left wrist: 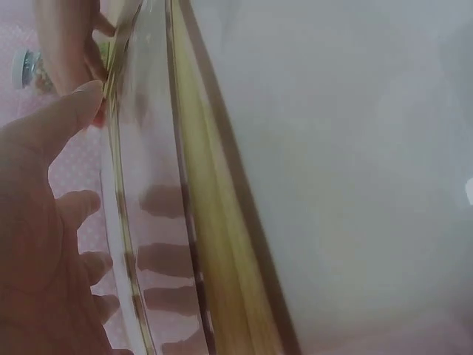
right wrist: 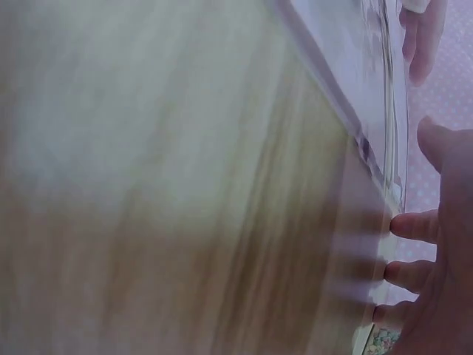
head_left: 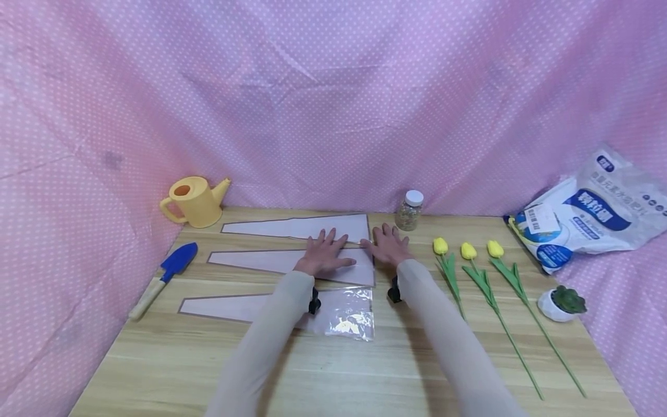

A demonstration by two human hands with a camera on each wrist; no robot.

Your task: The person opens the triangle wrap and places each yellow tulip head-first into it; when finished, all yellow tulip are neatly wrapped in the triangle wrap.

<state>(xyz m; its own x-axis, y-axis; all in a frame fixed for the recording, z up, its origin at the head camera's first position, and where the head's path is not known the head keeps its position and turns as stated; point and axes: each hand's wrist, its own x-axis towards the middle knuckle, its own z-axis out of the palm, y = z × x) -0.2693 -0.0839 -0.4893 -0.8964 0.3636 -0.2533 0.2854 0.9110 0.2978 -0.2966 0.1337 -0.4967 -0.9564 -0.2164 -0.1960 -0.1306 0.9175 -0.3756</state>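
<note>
Three tapered plastic flower sleeves with brown borders lie in a column on the table, narrow ends to the left: a far sleeve (head_left: 333, 226), a middle sleeve (head_left: 260, 259) and a near sleeve (head_left: 229, 307). My left hand (head_left: 324, 255) is spread over the wide end of the middle sleeve, its fingertips reaching the far one's lower edge. At the right ends of these two sleeves, my right hand (head_left: 389, 248) lies with fingers extended and thumb toward the left hand. Neither hand grips anything. The left forearm partly covers the near sleeve.
A yellow watering can (head_left: 200, 202) and blue trowel (head_left: 179, 259) are at left. Behind the right hand stands a white-lidded jar (head_left: 409, 211). Yellow artificial tulips (head_left: 487, 292), a small potted succulent (head_left: 563, 303) and a white-and-blue bag (head_left: 589, 214) occupy the right. Pink dotted cloth (head_left: 333, 116) hangs behind.
</note>
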